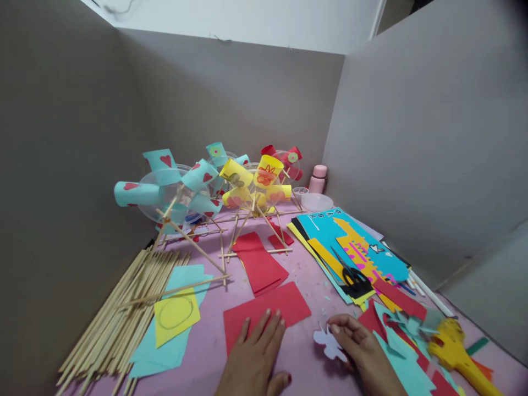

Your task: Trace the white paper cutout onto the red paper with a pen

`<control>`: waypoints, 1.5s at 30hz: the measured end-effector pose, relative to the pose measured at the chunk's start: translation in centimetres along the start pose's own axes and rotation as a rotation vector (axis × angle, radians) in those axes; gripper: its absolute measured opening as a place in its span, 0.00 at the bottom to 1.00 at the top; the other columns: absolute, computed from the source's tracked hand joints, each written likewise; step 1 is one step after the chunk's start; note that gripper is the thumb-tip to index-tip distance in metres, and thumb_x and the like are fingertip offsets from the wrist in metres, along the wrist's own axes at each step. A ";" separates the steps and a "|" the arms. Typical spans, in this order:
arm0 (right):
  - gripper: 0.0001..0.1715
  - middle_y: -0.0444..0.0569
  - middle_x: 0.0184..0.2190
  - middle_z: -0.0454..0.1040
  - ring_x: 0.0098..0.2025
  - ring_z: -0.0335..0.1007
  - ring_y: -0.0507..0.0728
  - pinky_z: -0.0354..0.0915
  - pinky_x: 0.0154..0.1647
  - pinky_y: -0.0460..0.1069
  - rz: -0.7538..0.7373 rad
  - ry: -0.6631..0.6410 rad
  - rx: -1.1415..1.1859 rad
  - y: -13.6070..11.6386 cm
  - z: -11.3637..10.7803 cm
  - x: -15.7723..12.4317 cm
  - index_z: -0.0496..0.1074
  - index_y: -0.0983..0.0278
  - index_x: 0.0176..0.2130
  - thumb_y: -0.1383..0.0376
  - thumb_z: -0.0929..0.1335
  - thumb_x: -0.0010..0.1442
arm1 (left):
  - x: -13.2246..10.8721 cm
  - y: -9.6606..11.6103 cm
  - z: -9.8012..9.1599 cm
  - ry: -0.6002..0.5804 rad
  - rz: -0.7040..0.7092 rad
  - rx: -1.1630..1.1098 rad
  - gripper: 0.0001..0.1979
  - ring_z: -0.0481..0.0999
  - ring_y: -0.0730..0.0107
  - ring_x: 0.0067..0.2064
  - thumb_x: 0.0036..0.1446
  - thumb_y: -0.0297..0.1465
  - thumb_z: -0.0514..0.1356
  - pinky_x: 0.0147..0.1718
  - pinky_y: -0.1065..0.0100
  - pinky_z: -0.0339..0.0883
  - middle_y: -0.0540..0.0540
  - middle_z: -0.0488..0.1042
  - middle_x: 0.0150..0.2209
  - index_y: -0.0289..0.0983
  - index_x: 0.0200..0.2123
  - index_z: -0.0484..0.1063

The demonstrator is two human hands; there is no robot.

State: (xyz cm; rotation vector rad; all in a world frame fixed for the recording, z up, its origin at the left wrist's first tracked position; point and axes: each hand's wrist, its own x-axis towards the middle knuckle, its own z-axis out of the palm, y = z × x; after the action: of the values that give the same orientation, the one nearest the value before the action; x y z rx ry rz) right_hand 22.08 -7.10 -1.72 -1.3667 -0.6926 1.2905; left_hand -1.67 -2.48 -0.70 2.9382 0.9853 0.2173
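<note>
My left hand [256, 357] lies flat with fingers stretched out on a sheet of red paper [291, 307]. To its right, my right hand [363, 352] pinches a pale paper cutout [329, 344] with rounded lobes, held low by the table. Beyond the sheet lie folded pieces of red paper [259, 263]. A yellow paper square [177, 314] with a drawn circle rests on light blue paper [165, 352] at the left. Black-handled scissors [355, 278] sit on a stack of coloured sheets at the right.
Stick-framed wheels with blue [163, 168], yellow [268, 170] and red [293, 157] paper curls stand at the back. Wooden sticks [111, 324] are piled left. At the right lie paper scraps [406, 352] and a yellow glue gun [456, 352]. A pink bottle [318, 179] stands far back. Grey partitions [231, 93] surround the table.
</note>
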 end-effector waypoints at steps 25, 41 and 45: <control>0.16 0.40 0.21 0.64 0.22 0.59 0.50 0.55 0.23 0.45 -0.247 -0.215 -0.183 -2.7 9.4 2.3 0.68 0.66 0.34 0.54 0.67 0.56 | -1.0 -2.1 0.0 0.387 0.045 0.353 0.17 0.75 0.57 0.51 0.59 0.38 0.55 0.40 0.59 0.75 0.43 0.76 0.50 0.37 0.48 0.70; 0.08 0.49 0.33 0.73 0.35 0.70 0.55 0.66 0.35 0.48 -0.534 -0.199 -0.671 -1.9 9.3 2.6 0.71 0.64 0.36 0.69 0.62 0.61 | -1.4 -2.6 0.2 0.526 0.041 0.254 0.13 0.77 0.66 0.47 0.62 0.33 0.52 0.43 0.66 0.70 0.49 0.79 0.46 0.40 0.47 0.71; 0.13 0.51 0.38 0.73 0.42 0.70 0.55 0.67 0.42 0.48 -0.850 -0.184 -0.819 -2.3 7.3 2.5 0.70 0.63 0.41 0.71 0.59 0.63 | -1.3 -2.9 0.8 0.517 0.064 0.290 0.13 0.75 0.68 0.46 0.62 0.33 0.52 0.44 0.68 0.65 0.51 0.79 0.45 0.41 0.47 0.72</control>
State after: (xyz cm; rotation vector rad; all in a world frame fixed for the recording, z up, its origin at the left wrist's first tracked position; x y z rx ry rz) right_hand 16.39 -2.06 0.89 -1.3049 -1.8247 0.4283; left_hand -4.27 -0.94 -1.82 3.2534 1.0424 0.9523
